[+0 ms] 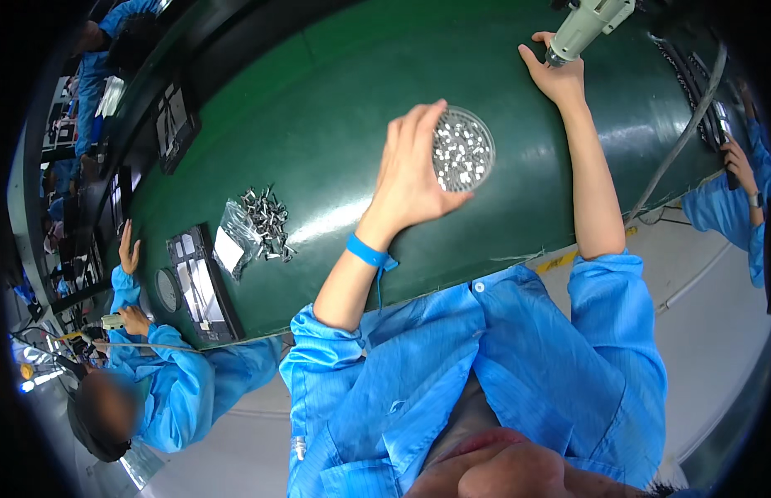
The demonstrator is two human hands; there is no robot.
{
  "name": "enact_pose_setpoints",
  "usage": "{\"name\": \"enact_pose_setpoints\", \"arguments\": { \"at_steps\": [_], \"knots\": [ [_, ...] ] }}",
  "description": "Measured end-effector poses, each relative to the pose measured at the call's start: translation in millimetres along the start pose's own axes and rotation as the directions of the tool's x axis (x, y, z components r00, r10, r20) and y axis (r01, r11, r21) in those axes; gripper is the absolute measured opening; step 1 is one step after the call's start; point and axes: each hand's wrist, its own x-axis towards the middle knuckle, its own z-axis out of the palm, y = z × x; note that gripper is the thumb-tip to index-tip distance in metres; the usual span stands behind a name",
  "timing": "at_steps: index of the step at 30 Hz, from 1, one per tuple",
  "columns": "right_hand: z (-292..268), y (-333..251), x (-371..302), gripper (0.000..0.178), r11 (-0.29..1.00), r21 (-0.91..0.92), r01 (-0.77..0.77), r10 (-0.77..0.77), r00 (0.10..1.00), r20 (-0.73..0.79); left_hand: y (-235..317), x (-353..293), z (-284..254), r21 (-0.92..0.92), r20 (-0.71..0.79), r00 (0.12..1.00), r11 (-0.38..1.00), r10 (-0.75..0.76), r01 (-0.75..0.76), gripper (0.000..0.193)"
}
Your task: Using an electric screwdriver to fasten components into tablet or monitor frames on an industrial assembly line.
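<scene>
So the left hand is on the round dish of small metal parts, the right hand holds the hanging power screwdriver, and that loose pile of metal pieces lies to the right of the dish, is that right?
Not quite. The left hand is on the round dish and the right hand holds the screwdriver, but the head view shows the pile of metal pieces to the left of the dish, beside a clear plastic bag.

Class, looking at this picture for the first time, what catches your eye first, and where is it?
At centre, the left hand rests on a round clear dish of small silvery parts on the green belt. At upper right, the right hand grips a pale power screwdriver. Left of the dish lies a heap of metal pieces.
</scene>
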Motion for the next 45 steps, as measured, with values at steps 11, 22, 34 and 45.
{"name": "enact_pose_setpoints", "arguments": {
  "at_steps": [11,22,34,45],
  "knots": [
    [8.7,7.0,2.1,0.036,0.99,-0.086,0.11,-0.118,0.988,-0.096,-4.6,5.1,-4.9,0.002,-0.006,0.998,0.998,-0.057,0.057,0.105],
    [13.0,14.3,1.6,0.035,0.986,-0.106,0.131,-0.141,0.985,-0.098,-4.6,2.7,-10.2,0.014,-0.059,0.99,0.992,-0.126,0.127,0.107],
    [3.5,2.0,3.9,0.032,0.993,0.051,0.105,-0.102,0.993,-0.061,-10.5,1.8,-8.3,0.011,-0.041,0.996,0.997,-0.078,0.078,0.106],
    [3.6,3.2,1.4,0.035,0.998,0.052,0.026,-0.022,0.997,-0.072,-14.1,0.2,-7.7,0.019,-0.088,0.992,0.996,-0.085,0.087,0.106]
  ]
}}
